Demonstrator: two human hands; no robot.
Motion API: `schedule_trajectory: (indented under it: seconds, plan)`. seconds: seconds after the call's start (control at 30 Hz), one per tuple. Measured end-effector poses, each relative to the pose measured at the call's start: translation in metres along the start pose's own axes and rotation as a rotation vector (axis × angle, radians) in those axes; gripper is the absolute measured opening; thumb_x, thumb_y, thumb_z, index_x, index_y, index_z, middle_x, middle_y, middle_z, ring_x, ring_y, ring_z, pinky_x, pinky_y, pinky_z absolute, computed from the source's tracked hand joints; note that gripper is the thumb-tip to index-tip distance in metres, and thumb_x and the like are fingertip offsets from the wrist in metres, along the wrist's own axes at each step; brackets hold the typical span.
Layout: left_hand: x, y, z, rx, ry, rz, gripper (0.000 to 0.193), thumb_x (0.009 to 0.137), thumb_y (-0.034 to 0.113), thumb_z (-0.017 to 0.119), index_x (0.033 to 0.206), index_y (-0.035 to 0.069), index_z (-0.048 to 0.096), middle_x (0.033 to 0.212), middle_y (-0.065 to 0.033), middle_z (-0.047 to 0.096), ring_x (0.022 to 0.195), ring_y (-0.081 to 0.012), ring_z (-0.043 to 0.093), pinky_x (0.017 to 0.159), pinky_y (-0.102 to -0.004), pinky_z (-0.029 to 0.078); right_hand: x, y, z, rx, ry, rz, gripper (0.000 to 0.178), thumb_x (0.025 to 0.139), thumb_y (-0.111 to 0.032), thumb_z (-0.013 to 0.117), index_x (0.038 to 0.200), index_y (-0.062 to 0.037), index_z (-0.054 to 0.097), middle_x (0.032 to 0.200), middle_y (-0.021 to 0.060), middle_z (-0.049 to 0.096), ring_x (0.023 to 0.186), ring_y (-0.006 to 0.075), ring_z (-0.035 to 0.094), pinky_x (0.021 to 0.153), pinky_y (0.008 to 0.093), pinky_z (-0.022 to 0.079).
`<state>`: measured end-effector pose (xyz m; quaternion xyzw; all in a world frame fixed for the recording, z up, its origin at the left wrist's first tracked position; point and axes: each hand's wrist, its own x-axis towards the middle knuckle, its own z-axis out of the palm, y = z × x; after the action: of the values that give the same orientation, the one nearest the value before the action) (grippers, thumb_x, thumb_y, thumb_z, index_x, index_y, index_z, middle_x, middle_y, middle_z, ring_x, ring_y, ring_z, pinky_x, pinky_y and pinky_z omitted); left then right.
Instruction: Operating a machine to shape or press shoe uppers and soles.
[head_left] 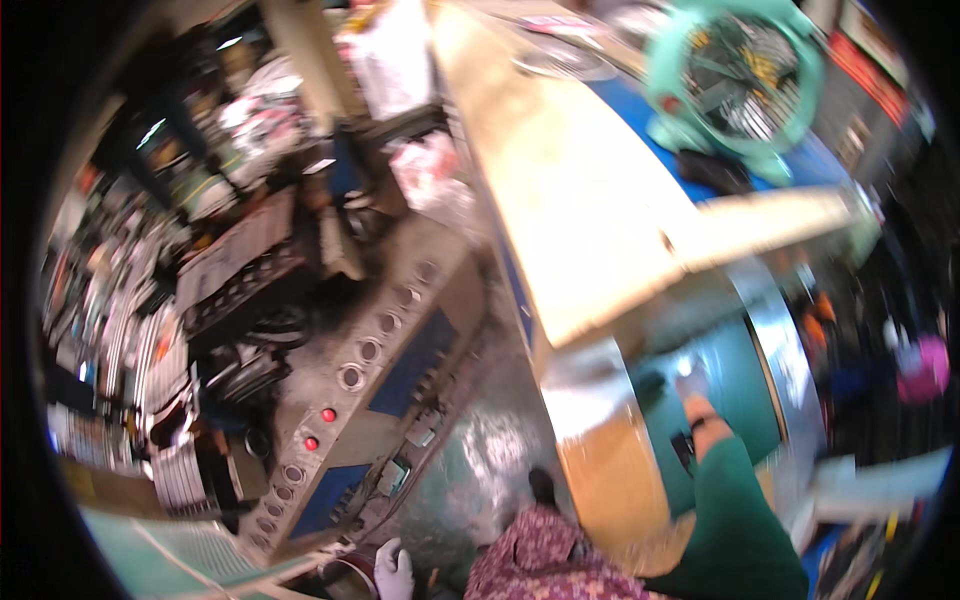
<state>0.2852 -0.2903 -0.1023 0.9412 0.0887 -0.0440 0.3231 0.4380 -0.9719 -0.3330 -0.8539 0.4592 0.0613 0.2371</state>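
My right arm, in a green sleeve, reaches up from the lower right. My right hand (690, 380) is over a green panel (720, 345) between metal side plates, and its fingers are smeared by motion. A dark band circles that wrist, and a small dark box (684, 452) lies beside it. At the lower edge, left of my patterned garment (525, 560), hangs my left hand (393, 572) in a pale glove. It is next to a dark red rounded thing (350, 578); whether it grips that I cannot tell.
A pale board-like top (600, 210) stretches away above the green panel. A green round fan (745, 75) stands on a blue surface at the far right. To the left runs a long control panel (370, 350) with dials and red buttons. Beyond it are stacked goods (155, 350).
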Motion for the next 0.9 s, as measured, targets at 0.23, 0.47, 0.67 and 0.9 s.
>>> schedule_trajectory:
  seconds: [0.23, 0.47, 0.67, 0.9]
  plan:
    - [0.007, 0.009, 0.013, -0.015, -0.012, -0.345, 0.03, 0.094, 0.017, 0.06, 0.119, 0.001, 0.063, 0.116, -0.0172, 0.065, 0.111, -0.0311, 0.061, 0.098, -0.0358, 0.047, 0.162, 0.018, -0.071, -0.611, 0.228, -0.499, 0.049, 0.073, -0.036, 0.072, 0.114, -0.0099, 0.068, 0.119, 0.0184, 0.066, 0.11, 0.0333, 0.061, 0.096, 0.0432, 0.049]
    - [-0.021, 0.002, 0.046, -0.016, -0.115, -0.545, 0.033, 0.093, 0.023, 0.064, 0.121, 0.005, 0.065, 0.111, -0.0145, 0.068, 0.104, -0.0249, 0.064, 0.092, -0.0351, 0.049, 0.22, 0.021, -0.094, -0.68, -0.234, -0.474, 0.058, 0.073, -0.04, 0.074, 0.117, -0.0038, 0.064, 0.122, 0.0189, 0.063, 0.115, 0.0329, 0.058, 0.099, 0.0419, 0.046]
    - [0.007, 0.03, 0.061, -0.242, -0.2, -0.673, 0.033, 0.093, 0.021, 0.064, 0.121, 0.004, 0.064, 0.106, -0.0107, 0.069, 0.094, -0.0176, 0.062, 0.083, -0.0319, 0.051, 0.196, 0.053, -0.103, -0.505, -0.543, -0.611, 0.067, 0.073, -0.044, 0.075, 0.12, 0.0014, 0.06, 0.125, 0.0193, 0.061, 0.119, 0.0326, 0.056, 0.102, 0.0408, 0.045]
    - [0.022, -0.053, 0.086, 0.202, -0.355, -0.005, 0.04, 0.092, 0.032, 0.055, 0.119, 0.005, 0.065, 0.109, -0.0196, 0.069, 0.105, -0.0348, 0.066, 0.09, -0.039, 0.052, 0.026, 0.097, -0.158, -0.347, -0.334, -0.34, 0.095, 0.059, -0.067, 0.079, 0.122, 0.0014, 0.059, 0.11, 0.0235, 0.067, 0.109, 0.0399, 0.063, 0.096, 0.0449, 0.048]
